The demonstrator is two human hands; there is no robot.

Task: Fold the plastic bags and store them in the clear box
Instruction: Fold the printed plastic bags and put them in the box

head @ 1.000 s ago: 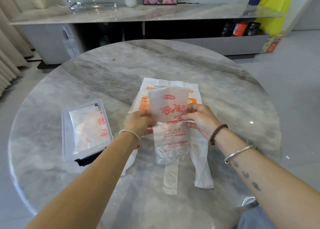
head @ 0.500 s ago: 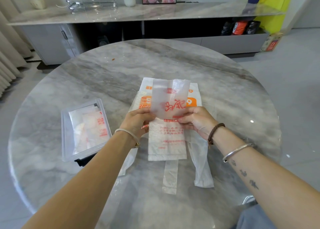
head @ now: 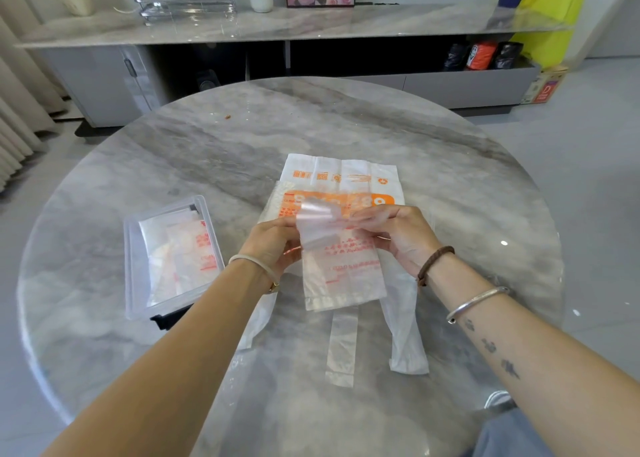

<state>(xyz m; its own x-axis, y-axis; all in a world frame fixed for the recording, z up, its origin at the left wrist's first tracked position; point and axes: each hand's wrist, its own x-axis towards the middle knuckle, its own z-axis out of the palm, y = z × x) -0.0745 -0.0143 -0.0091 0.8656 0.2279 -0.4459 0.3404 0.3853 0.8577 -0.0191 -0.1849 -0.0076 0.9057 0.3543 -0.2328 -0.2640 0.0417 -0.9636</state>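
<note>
step: you seem to be doubling the narrow bag (head: 343, 276) over | left hand (head: 273, 240): fingertips pinch its left edge, anchoring the crease | right hand (head: 398, 235): fingertips pinch the curled flap | bag: between your fingers, atop unfolded bags (head: 346, 172) | clear box (head: 133, 276): left of your left fingers, near for storing

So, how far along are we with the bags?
Done: several folded bags lie in the clear box. In hand: the left hand and right hand pinch the translucent bag mid-fold, its far end turned over. Left: finish it, box it, then fold the white orange-printed bag lying flat beneath it.
</note>
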